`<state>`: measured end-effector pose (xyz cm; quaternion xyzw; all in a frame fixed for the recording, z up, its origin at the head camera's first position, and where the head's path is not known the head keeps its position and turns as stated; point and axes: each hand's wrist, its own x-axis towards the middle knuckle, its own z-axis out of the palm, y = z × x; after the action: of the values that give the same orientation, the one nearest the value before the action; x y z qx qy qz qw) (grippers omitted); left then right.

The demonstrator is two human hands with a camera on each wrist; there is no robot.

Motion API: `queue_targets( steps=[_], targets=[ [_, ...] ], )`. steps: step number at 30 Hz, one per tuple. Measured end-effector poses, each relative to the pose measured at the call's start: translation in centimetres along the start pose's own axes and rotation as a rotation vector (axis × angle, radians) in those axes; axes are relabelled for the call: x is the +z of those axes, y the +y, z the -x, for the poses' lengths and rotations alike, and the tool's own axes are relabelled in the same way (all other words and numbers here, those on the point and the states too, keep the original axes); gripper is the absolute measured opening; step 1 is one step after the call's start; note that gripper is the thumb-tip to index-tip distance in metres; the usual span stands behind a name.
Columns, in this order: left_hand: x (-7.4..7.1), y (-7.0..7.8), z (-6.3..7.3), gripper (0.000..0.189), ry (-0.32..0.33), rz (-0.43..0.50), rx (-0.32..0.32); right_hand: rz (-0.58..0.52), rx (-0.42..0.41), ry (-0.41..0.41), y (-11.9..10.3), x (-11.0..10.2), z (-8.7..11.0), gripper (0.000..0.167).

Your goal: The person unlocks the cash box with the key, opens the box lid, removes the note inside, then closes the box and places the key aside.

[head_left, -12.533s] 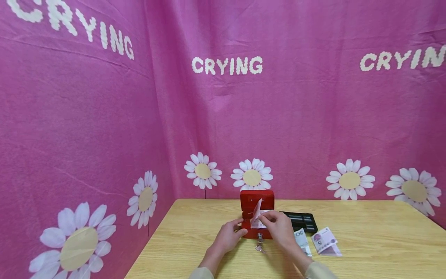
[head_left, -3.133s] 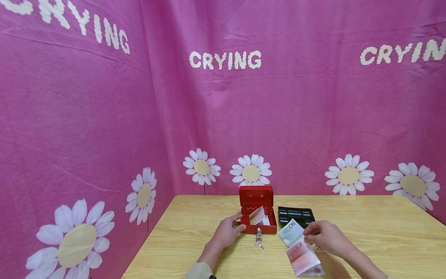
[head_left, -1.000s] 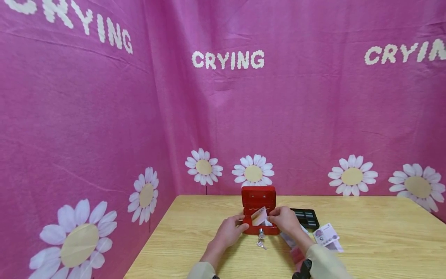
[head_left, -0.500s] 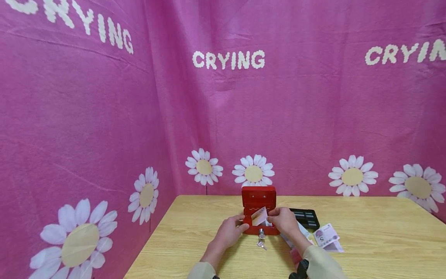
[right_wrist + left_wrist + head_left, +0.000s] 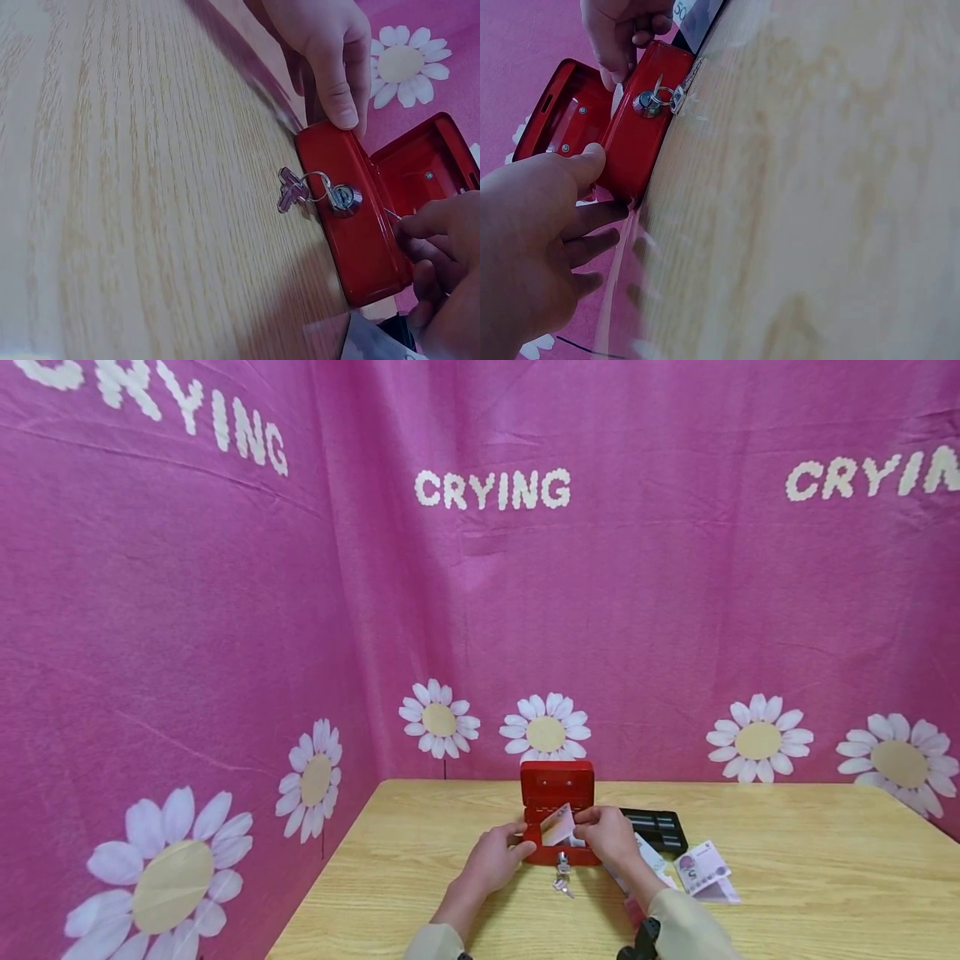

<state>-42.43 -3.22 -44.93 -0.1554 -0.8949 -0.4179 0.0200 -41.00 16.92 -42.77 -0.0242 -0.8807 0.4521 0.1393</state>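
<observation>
A small red cash box (image 5: 557,785) stands on the table with its lid up; keys (image 5: 562,885) hang from its front lock. My left hand (image 5: 491,858) grips the box's left end, thumb on the front corner and index finger along the side, as the left wrist view shows. Inside the box a pinkish banknote (image 5: 557,827) leans at a slant. My right hand (image 5: 607,837) reaches over the box's right side, thumb and fingertips pinched together on a note; only a thin pale edge (image 5: 391,214) shows in the right wrist view. The box's floor is mostly hidden.
Right of the box lies a black compartment tray (image 5: 660,828). In front of it are a greenish 50 note (image 5: 654,858), partly under my right forearm, and a purple 5 note (image 5: 701,867). A pink flower-print cloth (image 5: 637,610) hangs behind the table.
About three seconds ago my right hand was at the loose notes on the right; it has since moved left to the box. In the last second both hands have barely moved.
</observation>
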Motion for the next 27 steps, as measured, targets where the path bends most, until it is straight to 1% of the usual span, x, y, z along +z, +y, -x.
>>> queue_targets(
  steps=[9,17,24,27],
  targets=[
    [0.0,-0.3,0.0,0.044,-0.002,-0.001,0.047,-0.052,0.004,0.038,-0.6,-0.8,0.4,0.018],
    [0.1,-0.6,-0.1,0.044,0.011,-0.015,0.06,-0.107,0.009,0.066,-1.4,-1.6,0.6,0.021],
    [0.0,-0.6,-0.1,0.045,0.02,-0.032,0.088,-0.129,-0.03,0.079,-2.2,-2.7,1.1,0.024],
    [0.0,-0.5,0.0,0.044,0.019,-0.036,0.089,-0.134,-0.047,0.081,-2.5,-3.4,1.4,0.024]
  ],
)
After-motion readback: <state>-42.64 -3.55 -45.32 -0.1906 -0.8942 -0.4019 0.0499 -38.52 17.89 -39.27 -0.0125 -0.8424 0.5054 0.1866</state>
